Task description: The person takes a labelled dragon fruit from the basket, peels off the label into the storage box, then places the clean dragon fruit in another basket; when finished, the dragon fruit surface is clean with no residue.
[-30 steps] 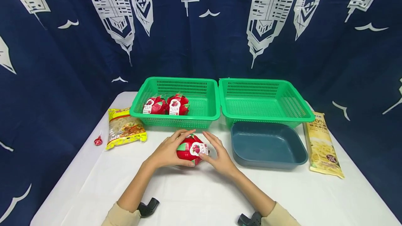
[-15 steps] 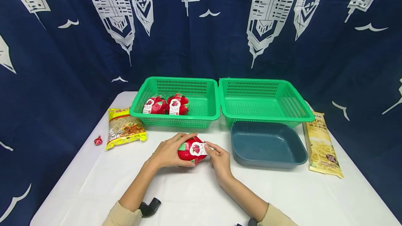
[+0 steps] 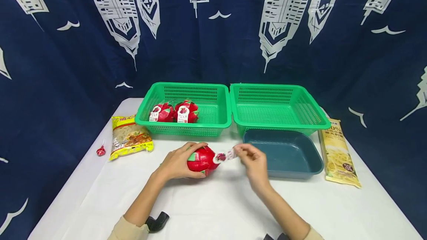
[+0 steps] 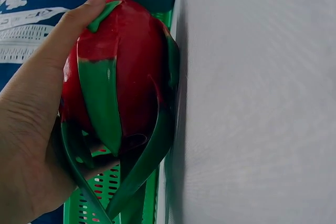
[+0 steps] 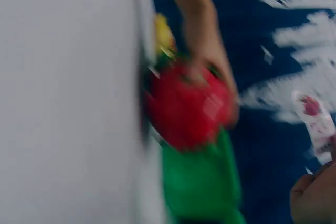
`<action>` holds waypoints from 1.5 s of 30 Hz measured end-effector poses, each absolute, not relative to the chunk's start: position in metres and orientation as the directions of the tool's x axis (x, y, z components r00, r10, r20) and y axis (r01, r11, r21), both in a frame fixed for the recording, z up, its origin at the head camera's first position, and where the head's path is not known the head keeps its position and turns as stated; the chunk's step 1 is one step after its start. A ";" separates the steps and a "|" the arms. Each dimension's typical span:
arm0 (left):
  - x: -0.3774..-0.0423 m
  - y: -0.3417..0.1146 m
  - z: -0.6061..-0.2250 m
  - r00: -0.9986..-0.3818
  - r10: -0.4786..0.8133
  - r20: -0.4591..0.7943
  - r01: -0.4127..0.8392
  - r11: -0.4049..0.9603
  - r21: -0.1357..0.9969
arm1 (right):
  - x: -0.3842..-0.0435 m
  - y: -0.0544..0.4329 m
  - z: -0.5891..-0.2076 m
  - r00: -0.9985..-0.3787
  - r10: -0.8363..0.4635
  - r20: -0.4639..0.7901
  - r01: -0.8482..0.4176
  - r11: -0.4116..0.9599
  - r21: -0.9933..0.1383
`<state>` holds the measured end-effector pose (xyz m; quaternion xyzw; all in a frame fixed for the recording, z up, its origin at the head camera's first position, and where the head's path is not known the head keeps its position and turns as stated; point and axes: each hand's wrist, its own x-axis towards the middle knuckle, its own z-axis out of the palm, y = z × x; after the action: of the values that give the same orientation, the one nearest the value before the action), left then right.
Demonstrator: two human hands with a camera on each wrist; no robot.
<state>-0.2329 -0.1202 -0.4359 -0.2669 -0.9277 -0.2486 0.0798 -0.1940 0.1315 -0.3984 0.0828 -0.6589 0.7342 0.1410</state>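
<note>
My left hand (image 3: 178, 162) grips a red dragon fruit (image 3: 201, 159) on the white table, thumb on the near side and fingers over the far side. The left wrist view shows the fruit (image 4: 134, 72) with its green scales in that hand (image 4: 39, 93). To the right of the fruit, my right hand (image 3: 255, 164) pinches one end of a white label sticker (image 3: 224, 156) with a fruit picture. In the right wrist view the sticker (image 5: 316, 121) stands clear of the blurred fruit (image 5: 184, 106). Two labelled dragon fruits (image 3: 186, 112) lie in the left green basket (image 3: 213, 111).
A second green basket (image 3: 267, 108) stands at the back right, with a dark blue tub (image 3: 287, 155) before it. A yellow noodle pack (image 3: 340, 155) lies on the right. On the left are a yellow food bag (image 3: 130, 138) and a red lollipop (image 3: 101, 151).
My right hand has taken the label's end and moved right, and the label has come off the fruit's face. The left hand has kept its grip on the dragon fruit.
</note>
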 end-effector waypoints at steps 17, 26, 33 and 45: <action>-0.230 -0.120 -0.434 -0.864 0.444 0.240 0.503 0.728 0.465 | -0.282 0.328 -0.392 -0.894 -0.447 -0.019 -0.317 0.664 -0.677; -0.231 -0.120 -0.435 -0.859 0.445 0.254 0.512 0.719 0.471 | -0.296 0.326 -0.421 -0.915 -0.401 -0.056 -0.307 0.778 -0.548; -0.230 -0.121 -0.436 -0.862 0.441 0.251 0.507 0.724 0.468 | -0.288 0.326 -0.429 -0.914 -0.405 0.013 -0.364 0.806 -0.466; -0.230 -0.120 -0.434 -0.866 0.440 0.239 0.499 0.725 0.475 | -0.260 0.319 -0.429 -0.930 -0.368 0.026 -0.354 0.870 -0.344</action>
<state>-0.2304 -0.1200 -0.4341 -0.2534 -0.9270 -0.2710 0.0547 -0.2596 0.3189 -0.4290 0.1866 -0.9667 0.1742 -0.0203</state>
